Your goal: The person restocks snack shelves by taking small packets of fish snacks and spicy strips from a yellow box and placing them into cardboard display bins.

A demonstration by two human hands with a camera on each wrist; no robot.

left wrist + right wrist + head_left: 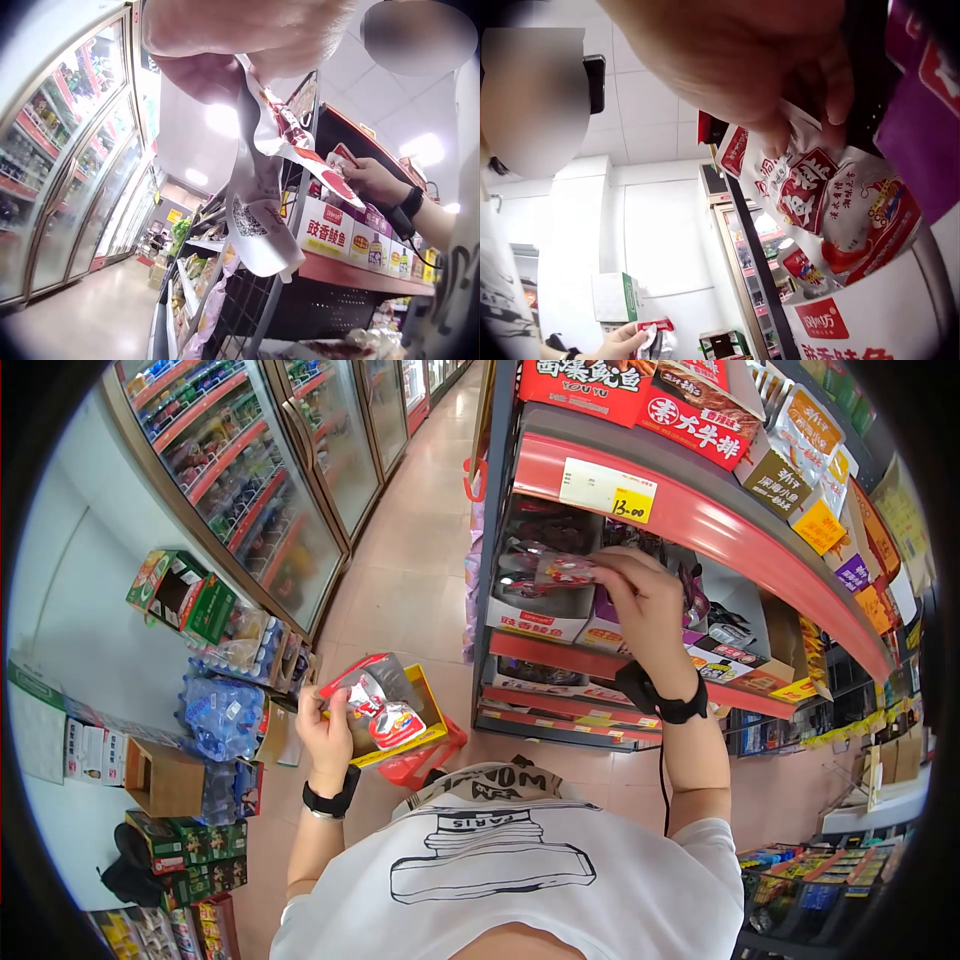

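My left hand (328,722) grips a small bunch of red-and-silver snack packets (385,710) at waist height, over a yellow-edged box (420,732). In the left wrist view the packets (259,195) hang down from that hand (225,45). My right hand (640,595) is raised to the upper shelf and pinches one red-and-clear snack packet (565,570) above a white display carton (535,622). The right wrist view shows the fingers (810,82) holding that packet (832,202) by its top edge, over the carton (870,315).
A red-edged shelf unit (700,525) with cartons of snacks fills the right side. Glass-door fridges (260,470) line the left wall, with water bottle packs (222,712) and cardboard boxes (165,780) on the floor below. A tiled aisle (405,550) runs ahead. A red basket (420,762) sits low.
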